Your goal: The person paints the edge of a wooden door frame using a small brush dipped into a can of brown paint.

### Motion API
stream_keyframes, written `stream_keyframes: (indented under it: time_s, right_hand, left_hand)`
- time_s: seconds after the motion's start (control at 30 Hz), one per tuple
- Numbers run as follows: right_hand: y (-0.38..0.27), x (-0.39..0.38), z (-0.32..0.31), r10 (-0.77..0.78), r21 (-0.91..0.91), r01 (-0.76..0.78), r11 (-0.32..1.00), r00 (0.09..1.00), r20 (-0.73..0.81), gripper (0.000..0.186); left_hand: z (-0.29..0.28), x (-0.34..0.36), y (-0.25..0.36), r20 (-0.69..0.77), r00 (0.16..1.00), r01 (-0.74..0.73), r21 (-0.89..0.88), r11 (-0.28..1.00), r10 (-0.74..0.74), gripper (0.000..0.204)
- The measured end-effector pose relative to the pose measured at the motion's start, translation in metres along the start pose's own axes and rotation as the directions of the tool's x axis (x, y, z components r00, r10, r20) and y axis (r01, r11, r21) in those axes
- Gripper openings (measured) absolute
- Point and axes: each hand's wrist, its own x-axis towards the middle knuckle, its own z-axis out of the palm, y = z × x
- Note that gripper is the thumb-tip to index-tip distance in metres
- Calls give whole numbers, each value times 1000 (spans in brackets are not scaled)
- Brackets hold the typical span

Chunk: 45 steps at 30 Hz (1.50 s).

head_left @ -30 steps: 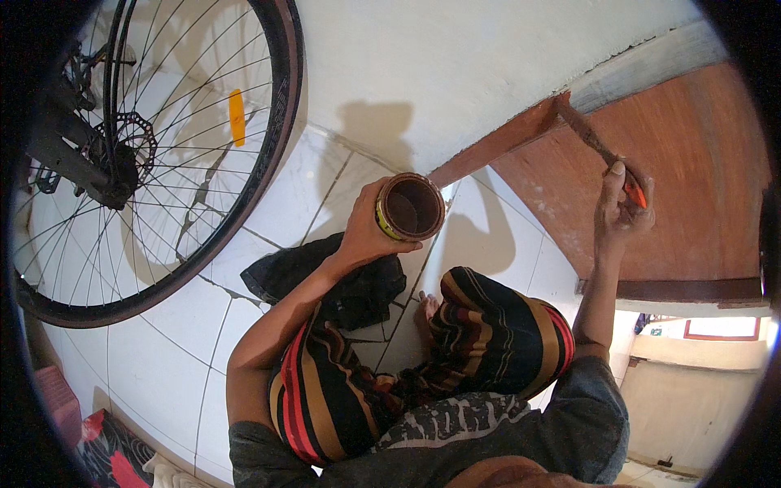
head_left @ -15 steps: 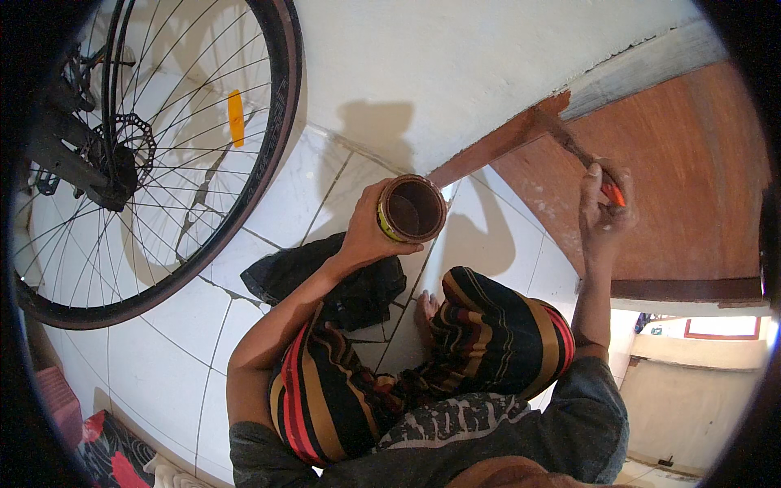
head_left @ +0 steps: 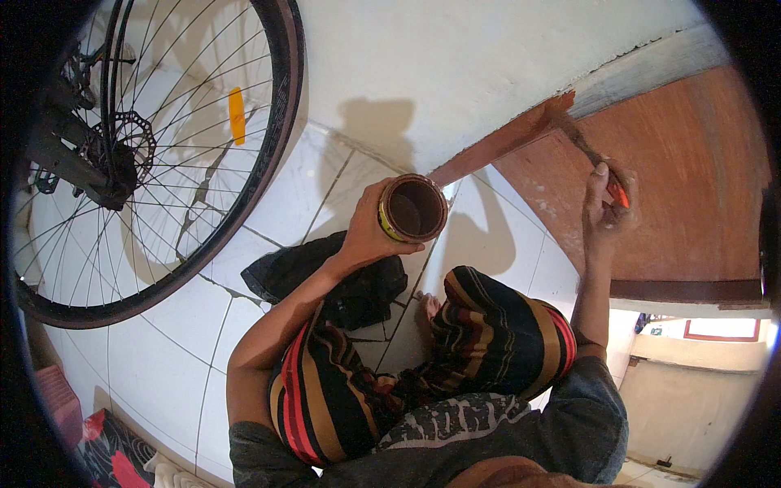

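My left hand (head_left: 368,234) is wrapped round an open cylindrical can (head_left: 414,207) with a yellow label and dark brown inside. Gripped in my right hand (head_left: 608,203) is a paint brush (head_left: 587,144) with an orange handle and brown-stained head. Its bristles touch a narrow reddish-brown strip (head_left: 504,140) between the white wall and a brown wooden panel (head_left: 675,187); beyond the painted part, the strip continues bare grey. The panel has pale smudges. A dark cloth or bag (head_left: 285,268) lies on the tiles below my left hand.
A bicycle wheel (head_left: 286,146) stands at the left, close to the white wall (head_left: 480,57). Cracked white tiles (head_left: 171,358) lie around my crossed legs (head_left: 504,342). Patterned fabric (head_left: 114,455) is at the lower left. A pale wall with an opening (head_left: 691,390) shows at the lower right.
My right hand and the brush moved left along the strip, then slightly back to the right, ending left of where they were a second ago. My left hand and can are nearly still.
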Motion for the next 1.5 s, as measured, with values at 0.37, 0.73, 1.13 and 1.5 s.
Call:
stream_keyframes:
  time_s: [0.37,0.73,1.13,1.5]
  right_hand:
    - [-2,4,1,103,30,-103,994,994,24,12]
    - [-1,6,-8,82,91,-80,993,996,-22,12]
    - [14,15,-13,-29,158,89,983,937,-349,18]
    - [15,27,-6,-18,158,92,983,909,-417,13]
  left_hand:
    - [-6,3,8,41,999,-14,69,998,11,114]
    - [-2,0,0,20,1000,-13,26,1000,12,114]
    - [-1,-1,1,25,1000,-3,4,1000,3,115]
    - [3,-2,-1,30,1000,-9,-3,1000,9,113]
